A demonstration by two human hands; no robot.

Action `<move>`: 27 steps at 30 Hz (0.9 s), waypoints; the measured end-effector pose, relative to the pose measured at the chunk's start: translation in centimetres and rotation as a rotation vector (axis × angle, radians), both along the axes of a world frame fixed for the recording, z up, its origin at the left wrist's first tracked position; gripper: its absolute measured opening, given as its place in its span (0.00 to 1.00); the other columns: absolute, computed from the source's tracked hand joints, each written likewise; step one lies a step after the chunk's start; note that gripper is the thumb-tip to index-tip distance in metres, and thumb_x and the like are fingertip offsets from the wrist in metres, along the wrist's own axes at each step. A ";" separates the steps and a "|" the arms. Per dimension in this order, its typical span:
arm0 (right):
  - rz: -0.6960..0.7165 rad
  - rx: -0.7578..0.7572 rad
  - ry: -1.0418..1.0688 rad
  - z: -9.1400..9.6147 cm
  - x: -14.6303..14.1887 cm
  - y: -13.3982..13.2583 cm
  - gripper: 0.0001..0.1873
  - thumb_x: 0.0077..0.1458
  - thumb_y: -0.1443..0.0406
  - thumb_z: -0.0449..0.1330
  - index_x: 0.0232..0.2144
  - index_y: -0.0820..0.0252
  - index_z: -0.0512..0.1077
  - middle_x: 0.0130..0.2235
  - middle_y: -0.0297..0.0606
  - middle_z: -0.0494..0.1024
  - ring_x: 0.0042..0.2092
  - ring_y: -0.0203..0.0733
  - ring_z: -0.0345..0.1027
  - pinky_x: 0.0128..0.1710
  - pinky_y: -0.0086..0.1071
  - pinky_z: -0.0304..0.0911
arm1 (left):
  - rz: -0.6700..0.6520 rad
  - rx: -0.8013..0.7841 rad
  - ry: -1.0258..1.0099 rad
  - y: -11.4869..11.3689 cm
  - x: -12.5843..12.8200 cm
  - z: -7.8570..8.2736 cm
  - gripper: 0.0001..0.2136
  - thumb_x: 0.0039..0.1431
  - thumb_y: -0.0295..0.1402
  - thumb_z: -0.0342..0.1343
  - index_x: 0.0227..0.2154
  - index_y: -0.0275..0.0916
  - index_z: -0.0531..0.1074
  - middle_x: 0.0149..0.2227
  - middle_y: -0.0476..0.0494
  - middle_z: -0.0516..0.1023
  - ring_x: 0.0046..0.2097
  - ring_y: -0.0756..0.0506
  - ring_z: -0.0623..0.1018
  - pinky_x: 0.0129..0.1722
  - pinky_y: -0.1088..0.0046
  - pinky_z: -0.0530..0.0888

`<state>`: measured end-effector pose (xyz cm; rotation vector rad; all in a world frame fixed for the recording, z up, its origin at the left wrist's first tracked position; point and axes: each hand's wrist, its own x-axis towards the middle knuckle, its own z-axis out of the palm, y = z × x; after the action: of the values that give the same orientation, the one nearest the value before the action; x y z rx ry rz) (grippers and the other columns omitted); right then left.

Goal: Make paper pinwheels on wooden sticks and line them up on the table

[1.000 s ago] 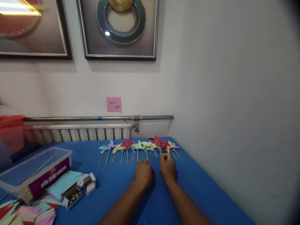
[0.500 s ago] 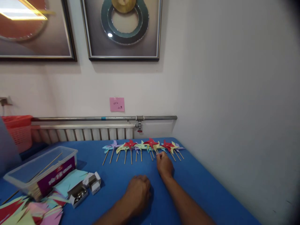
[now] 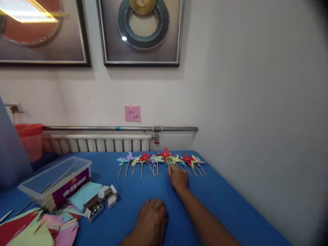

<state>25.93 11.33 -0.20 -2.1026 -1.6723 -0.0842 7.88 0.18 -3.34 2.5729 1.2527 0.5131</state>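
My right hand [image 3: 178, 178] is closed on the thin wooden stick of a red pinwheel [image 3: 165, 154] at the far side of the blue table. This pinwheel's head rises slightly above its neighbours. Around it lies a row of paper pinwheels in several colours: another red pinwheel [image 3: 145, 157] to the left, a red pinwheel [image 3: 188, 159] to the right, and a purple pinwheel [image 3: 129, 157] near the left end. Closer to me, my left hand [image 3: 151, 218] rests palm down on the table, fingers curled in; its fingertips are hidden, and nothing shows in it.
At left stands a clear plastic box [image 3: 84, 163] with wooden sticks. Before it are light blue paper sheets [image 3: 85, 194], a small box of shiny metal pieces [image 3: 94, 208], an open white box [image 3: 110, 197] and cut coloured papers [image 3: 41, 232]. A wall [image 3: 256, 119] borders the right side.
My right hand has drawn slightly left with the red pinwheel, whose head now sits higher. A stick under the left red pinwheel lies more slanted. The camera view has shifted left.
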 end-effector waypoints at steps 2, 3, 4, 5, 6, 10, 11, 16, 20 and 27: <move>-0.013 -0.008 -0.003 -0.1 -0.1 0.4 0.14 0.70 0.62 0.51 0.46 0.57 0.77 0.46 0.46 0.85 0.51 0.49 0.78 0.49 0.37 0.60 | -0.002 -0.003 0.004 0.0 -0.1 0.0 0.11 0.62 0.25 0.52 0.42 0.41 0.77 0.50 0.43 0.80 0.52 0.40 0.75 0.55 0.58 0.67; -0.018 -0.019 0.001 -0.2 -0.1 0.7 0.14 0.69 0.61 0.52 0.45 0.57 0.77 0.44 0.47 0.85 0.49 0.50 0.79 0.47 0.37 0.61 | -0.005 -0.002 0.003 0.0 -0.1 0.0 0.10 0.62 0.25 0.53 0.42 0.41 0.76 0.50 0.43 0.79 0.52 0.40 0.75 0.55 0.58 0.67; -0.021 -0.031 0.005 -0.3 0.0 0.9 0.14 0.69 0.61 0.53 0.45 0.58 0.77 0.43 0.47 0.85 0.47 0.50 0.79 0.45 0.37 0.62 | -0.008 0.002 0.001 0.0 -0.1 0.0 0.10 0.62 0.25 0.53 0.42 0.41 0.76 0.50 0.44 0.79 0.53 0.40 0.75 0.55 0.57 0.67; -0.023 -0.039 0.009 -0.4 0.0 1.0 0.14 0.69 0.60 0.54 0.44 0.58 0.78 0.41 0.47 0.85 0.46 0.50 0.80 0.43 0.37 0.62 | -0.009 0.006 -0.002 0.0 -0.1 -0.1 0.10 0.62 0.25 0.53 0.42 0.42 0.76 0.50 0.44 0.79 0.53 0.40 0.75 0.55 0.57 0.67; -0.025 -0.042 0.013 -0.4 0.1 1.1 0.15 0.69 0.58 0.54 0.43 0.58 0.78 0.40 0.47 0.85 0.45 0.50 0.80 0.42 0.37 0.62 | -0.008 0.009 -0.004 0.0 -0.1 -0.1 0.10 0.61 0.25 0.53 0.42 0.42 0.76 0.50 0.44 0.79 0.53 0.40 0.75 0.55 0.57 0.67; -0.043 -0.011 0.016 -0.6 0.3 0.4 0.18 0.71 0.57 0.50 0.42 0.59 0.77 0.39 0.46 0.85 0.44 0.49 0.80 0.41 0.36 0.61 | -0.022 0.037 -0.008 0.1 -0.3 -0.4 0.09 0.61 0.25 0.54 0.41 0.41 0.76 0.48 0.44 0.80 0.51 0.41 0.76 0.54 0.59 0.68; -0.040 0.001 0.013 -0.7 0.3 -0.1 0.17 0.71 0.58 0.49 0.41 0.58 0.76 0.39 0.46 0.85 0.44 0.48 0.79 0.41 0.36 0.61 | -0.027 0.049 -0.012 0.2 -0.4 -0.5 0.09 0.61 0.25 0.55 0.41 0.41 0.76 0.48 0.44 0.80 0.50 0.41 0.76 0.53 0.60 0.68; 0.070 0.057 -0.024 -1.3 -0.7 -3.2 0.15 0.71 0.62 0.49 0.43 0.56 0.75 0.41 0.43 0.84 0.47 0.46 0.78 0.46 0.36 0.60 | -0.012 0.140 0.007 0.1 -1.0 -0.1 0.06 0.63 0.26 0.54 0.38 0.39 0.76 0.44 0.42 0.80 0.47 0.41 0.76 0.50 0.62 0.70; 0.290 0.080 -0.079 -1.9 -2.8 -4.6 0.14 0.69 0.64 0.51 0.48 0.55 0.76 0.50 0.43 0.82 0.54 0.47 0.73 0.53 0.37 0.59 | 0.004 0.211 0.100 -0.5 -0.9 0.0 0.07 0.64 0.26 0.53 0.35 0.37 0.77 0.39 0.39 0.81 0.44 0.41 0.77 0.46 0.63 0.72; 0.452 0.068 -0.094 -2.0 -6.0 -2.4 0.17 0.67 0.62 0.56 0.55 0.57 0.75 0.58 0.48 0.79 0.66 0.57 0.61 0.62 0.49 0.52 | 0.046 0.180 0.079 -3.3 -1.8 -1.8 0.04 0.60 0.28 0.58 0.36 0.38 0.77 0.40 0.41 0.81 0.45 0.41 0.78 0.50 0.63 0.72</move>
<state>19.90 8.92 -2.24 -1.6480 -2.1253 -0.0973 6.09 -3.07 -5.16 2.7424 1.3513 0.5624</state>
